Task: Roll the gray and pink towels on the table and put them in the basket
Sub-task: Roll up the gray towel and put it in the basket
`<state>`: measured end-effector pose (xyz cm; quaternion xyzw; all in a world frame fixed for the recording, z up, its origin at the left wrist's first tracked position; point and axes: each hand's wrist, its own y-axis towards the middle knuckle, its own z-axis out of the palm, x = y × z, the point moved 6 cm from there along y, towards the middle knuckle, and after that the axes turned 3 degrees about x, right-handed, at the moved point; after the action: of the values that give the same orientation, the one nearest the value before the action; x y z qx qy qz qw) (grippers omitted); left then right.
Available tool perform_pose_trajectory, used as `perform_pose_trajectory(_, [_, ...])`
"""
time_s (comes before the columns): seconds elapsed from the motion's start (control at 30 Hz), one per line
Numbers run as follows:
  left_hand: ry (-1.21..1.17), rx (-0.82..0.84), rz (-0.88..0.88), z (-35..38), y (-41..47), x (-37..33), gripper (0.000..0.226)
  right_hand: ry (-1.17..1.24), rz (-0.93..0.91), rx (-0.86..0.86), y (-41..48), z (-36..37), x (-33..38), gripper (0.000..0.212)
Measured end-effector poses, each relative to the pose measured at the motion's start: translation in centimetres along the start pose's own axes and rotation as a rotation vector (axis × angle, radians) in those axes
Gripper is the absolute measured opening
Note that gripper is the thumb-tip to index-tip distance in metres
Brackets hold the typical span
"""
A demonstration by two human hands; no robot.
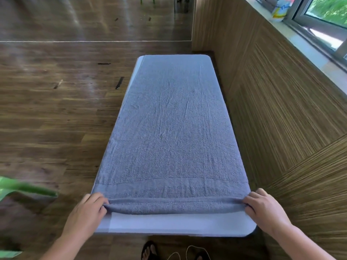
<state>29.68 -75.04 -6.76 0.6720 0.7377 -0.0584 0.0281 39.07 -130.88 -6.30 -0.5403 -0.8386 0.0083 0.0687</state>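
A gray towel (172,132) lies spread flat along the length of a narrow white table (174,225). Its near edge is turned over into a thin roll (174,206). My left hand (90,209) pinches the left end of that roll at the table's near left corner. My right hand (262,207) pinches the right end of the roll. No pink towel and no basket are in view.
A wood-panelled wall (281,109) runs close along the table's right side, with a window sill and a box (279,11) above. Wooden floor (56,109) lies to the left. Green leaves (22,186) reach in at lower left. Sandalled feet (150,250) stand below the table edge.
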Motion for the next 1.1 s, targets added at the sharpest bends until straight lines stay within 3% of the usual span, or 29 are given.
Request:
perform_pose_trajectory(0.07, [0.002,0.004,0.008,0.2,-0.3,0.4,0.019,0.010,-0.009,0.011,0.3,-0.3,-0.3,0.012])
perform_pose_trajectory(0.17, [0.004,0.010,-0.013,-0.6,0.4,0.9,0.008,0.029,-0.012,0.007,1.9,-1.6,-0.6,0.015])
perform_pose_trajectory(0.27, [0.020,0.026,-0.036,-1.6,2.6,1.1,0.029,0.017,0.001,0.080,4.7,-2.3,-1.2,0.021])
perform_pose_trajectory(0.37, [0.081,-0.065,0.007,-2.8,4.8,0.8,0.006,0.018,0.105,0.033,6.5,-3.0,-1.3,0.005])
perform_pose_trajectory(0.47, [0.059,-0.125,0.021,-2.3,5.3,0.6,0.022,0.127,0.278,-0.009,5.3,-2.8,-0.1,0.020])
perform_pose_trajectory(0.57, [0.012,-0.111,0.214,0.0,4.2,-0.3,0.036,0.156,0.187,-0.010,3.2,-1.3,1.9,0.038])
perform_pose_trajectory(0.67, [-0.020,-0.086,0.265,0.8,4.0,0.4,0.050,0.126,0.219,-0.045,2.4,-0.5,1.5,0.061])
perform_pose_trajectory(0.8, [-0.077,-0.091,0.267,0.2,4.8,0.8,0.029,0.074,0.256,-0.011,3.2,-0.6,1.0,0.029])
perform_pose_trajectory(0.97, [-0.041,-0.064,0.210,-0.8,6.0,0.5,0.013,0.039,0.156,0.030,5.3,-1.3,0.0,0.004])
perform_pose_trajectory(1.03, [0.000,-0.062,0.140,-1.6,6.9,0.4,0.015,0.078,0.174,0.091,7.2,-2.2,-0.2,0.025])
perform_pose_trajectory(1.1, [0.013,-0.039,0.044,-1.9,8.4,0.7,0.014,0.108,0.188,0.183,9.2,-2.7,-0.2,0.030])
